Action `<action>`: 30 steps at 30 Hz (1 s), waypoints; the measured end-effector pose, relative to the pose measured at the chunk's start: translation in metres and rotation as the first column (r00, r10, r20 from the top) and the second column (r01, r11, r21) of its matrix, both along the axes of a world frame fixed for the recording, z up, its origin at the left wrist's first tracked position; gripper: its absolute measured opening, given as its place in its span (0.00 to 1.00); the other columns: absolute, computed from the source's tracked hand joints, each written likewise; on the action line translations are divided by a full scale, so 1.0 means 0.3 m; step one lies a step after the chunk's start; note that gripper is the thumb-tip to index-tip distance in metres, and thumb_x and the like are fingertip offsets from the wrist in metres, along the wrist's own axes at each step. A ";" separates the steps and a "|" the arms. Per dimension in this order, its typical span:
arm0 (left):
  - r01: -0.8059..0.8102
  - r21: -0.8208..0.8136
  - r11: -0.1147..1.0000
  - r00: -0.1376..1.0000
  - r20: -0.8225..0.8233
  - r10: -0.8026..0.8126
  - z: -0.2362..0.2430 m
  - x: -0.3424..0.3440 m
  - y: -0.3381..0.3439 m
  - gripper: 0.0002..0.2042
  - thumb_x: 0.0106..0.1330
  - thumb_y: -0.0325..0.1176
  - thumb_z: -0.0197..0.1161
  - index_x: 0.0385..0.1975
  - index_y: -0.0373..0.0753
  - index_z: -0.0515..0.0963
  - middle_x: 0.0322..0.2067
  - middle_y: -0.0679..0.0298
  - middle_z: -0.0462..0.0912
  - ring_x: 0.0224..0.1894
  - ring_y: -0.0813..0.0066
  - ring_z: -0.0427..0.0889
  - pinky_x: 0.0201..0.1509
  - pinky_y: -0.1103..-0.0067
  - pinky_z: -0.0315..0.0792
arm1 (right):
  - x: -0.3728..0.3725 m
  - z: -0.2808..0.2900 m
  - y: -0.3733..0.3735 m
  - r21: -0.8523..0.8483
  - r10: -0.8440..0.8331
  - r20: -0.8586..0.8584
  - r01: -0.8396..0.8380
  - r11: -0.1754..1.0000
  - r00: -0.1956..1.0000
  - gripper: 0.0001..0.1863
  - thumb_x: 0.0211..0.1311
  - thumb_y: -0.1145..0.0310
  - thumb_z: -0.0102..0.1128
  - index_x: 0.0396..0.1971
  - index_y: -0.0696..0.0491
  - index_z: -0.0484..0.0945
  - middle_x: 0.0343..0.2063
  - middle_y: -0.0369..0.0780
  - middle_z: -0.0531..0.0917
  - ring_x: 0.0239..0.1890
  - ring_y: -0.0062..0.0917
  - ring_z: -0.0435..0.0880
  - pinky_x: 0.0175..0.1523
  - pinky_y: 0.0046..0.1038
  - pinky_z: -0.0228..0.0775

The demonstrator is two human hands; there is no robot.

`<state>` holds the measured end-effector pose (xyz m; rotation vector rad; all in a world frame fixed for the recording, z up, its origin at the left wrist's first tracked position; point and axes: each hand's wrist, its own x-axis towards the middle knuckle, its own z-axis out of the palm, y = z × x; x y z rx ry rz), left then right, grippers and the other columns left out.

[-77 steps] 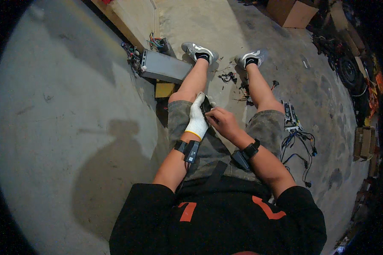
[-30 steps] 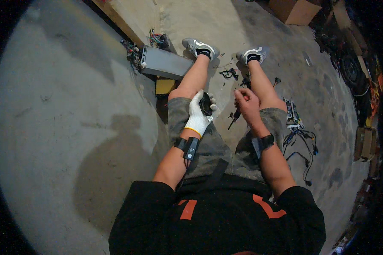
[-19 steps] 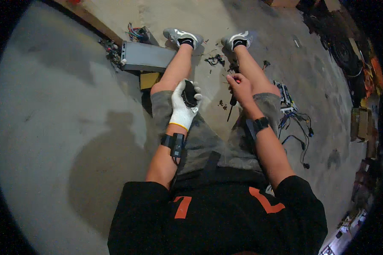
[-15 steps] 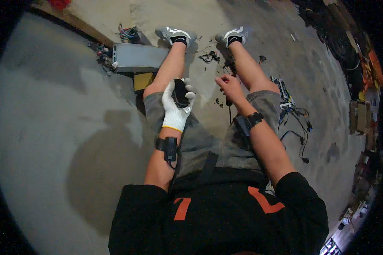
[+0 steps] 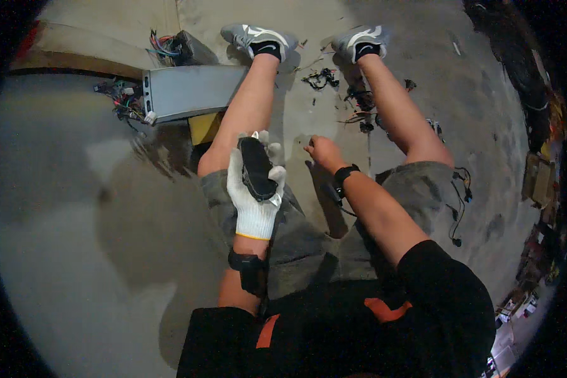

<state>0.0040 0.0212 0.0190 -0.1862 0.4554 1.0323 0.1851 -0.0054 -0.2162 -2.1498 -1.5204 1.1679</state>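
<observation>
My left hand (image 5: pixel 258 189), in a white knit glove, is wrapped round a black oblong object (image 5: pixel 256 167) with rounded ends, held above my left thigh. Its kind does not show. My bare right hand (image 5: pixel 325 153) is closed between my knees, over the floor. A small dark bit shows at its fingertips, but what the fingers hold is hidden. Beyond my left knee lies a grey metal box (image 5: pixel 192 92), with a yellow block (image 5: pixel 205 128) under its near edge. Loose wires (image 5: pixel 125 101) spill from the box's left end.
A dark unit with coloured wires (image 5: pixel 186 49) sits behind the metal box. Black cable scraps (image 5: pixel 322 79) and small parts lie between my feet, with more cables (image 5: pixel 463 201) beyond my right thigh. Boxes and heaped clutter (image 5: pixel 538 176) line the far right.
My left hand has come nearer to me with the black object, now turned more toward view. My right hand has moved nearer and slightly left. The dark rod below it no longer shows.
</observation>
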 end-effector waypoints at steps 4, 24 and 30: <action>0.035 -0.049 0.998 0.997 -0.065 -0.038 0.014 0.026 0.018 0.23 0.73 0.46 0.54 0.62 0.41 0.69 0.58 0.48 0.72 0.48 0.60 0.78 0.33 0.78 0.71 | -0.058 -0.075 0.049 0.000 -0.015 0.052 0.015 1.000 0.999 0.18 0.63 0.55 0.61 0.36 0.57 0.79 0.37 0.52 0.82 0.41 0.49 0.81 0.45 0.45 0.73; 0.117 -0.064 0.991 0.988 -0.096 -0.123 -0.013 -0.002 -0.005 0.23 0.74 0.49 0.52 0.60 0.42 0.70 0.53 0.55 0.78 0.48 0.60 0.80 0.32 0.78 0.78 | -0.018 0.179 0.122 0.147 -0.098 -0.258 0.140 0.979 0.961 0.16 0.61 0.62 0.59 0.39 0.60 0.83 0.31 0.52 0.85 0.34 0.44 0.85 0.43 0.39 0.76; 0.108 0.008 0.994 0.962 -0.255 -0.102 -0.059 -0.016 -0.044 0.17 0.72 0.45 0.56 0.56 0.46 0.74 0.47 0.59 0.81 0.40 0.66 0.81 0.34 0.77 0.75 | -0.054 0.682 0.007 0.375 -0.157 -0.511 0.384 0.844 0.845 0.13 0.63 0.66 0.62 0.39 0.61 0.82 0.29 0.43 0.84 0.31 0.27 0.82 0.39 0.28 0.73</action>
